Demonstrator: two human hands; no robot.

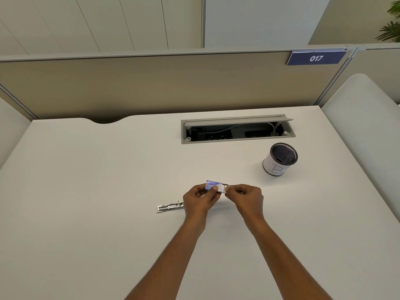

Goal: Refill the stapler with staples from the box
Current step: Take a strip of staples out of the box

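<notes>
A small blue and white staple box (213,185) is held just above the white desk (108,169) in the middle of the view. My left hand (200,199) grips the box's left half between thumb and fingers. My right hand (246,197) pinches the inner tray (225,188) that sticks out of the box's right end. The silver stapler (170,207) lies flat on the desk to the left of my left wrist, and its right end is hidden behind that hand. Neither hand touches the stapler.
A black mesh pen cup (280,159) with a white label stands at the back right. Behind it an open cable tray (237,131) is set into the desk. A beige partition (151,83) with a blue sign closes the far edge.
</notes>
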